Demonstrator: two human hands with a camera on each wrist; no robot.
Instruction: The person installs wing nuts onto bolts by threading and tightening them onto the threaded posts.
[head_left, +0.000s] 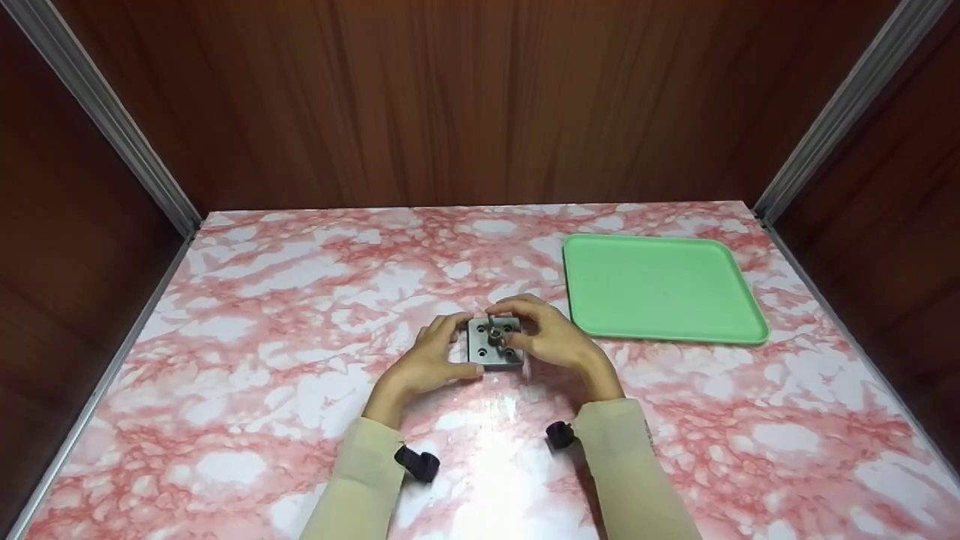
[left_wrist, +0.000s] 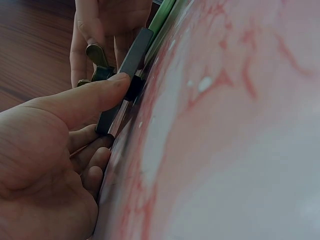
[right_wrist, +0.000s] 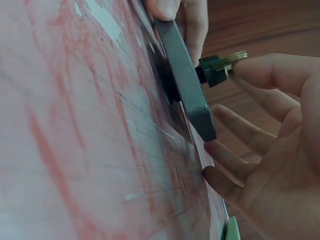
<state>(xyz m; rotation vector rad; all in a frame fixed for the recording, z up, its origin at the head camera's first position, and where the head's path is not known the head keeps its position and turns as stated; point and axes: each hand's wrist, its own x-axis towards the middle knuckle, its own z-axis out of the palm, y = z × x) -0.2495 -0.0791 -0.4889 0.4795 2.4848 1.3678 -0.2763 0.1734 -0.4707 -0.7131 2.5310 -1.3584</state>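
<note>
A square grey metal plate (head_left: 475, 343) with several holes lies just above the tabletop, raised on a dark threaded bolt (right_wrist: 170, 86) that passes through its middle. On the bolt sits a wing nut (head_left: 496, 335) with a dark body and brass-coloured wings (right_wrist: 235, 58). My left hand (head_left: 429, 361) grips the plate at its left side, thumb on the near edge and fingers at the far corner. With thumb and index finger, my right hand (head_left: 559, 339) pinches the wing nut; its other fingers spread beside the plate in the right wrist view.
A light green tray (head_left: 660, 289) lies at the back right, beyond my right hand. The table (head_left: 262, 337) has a red and white marbled surface. Brown wood-grain panels (head_left: 480, 105) enclose it at the back and both sides, with metal rails at the corners.
</note>
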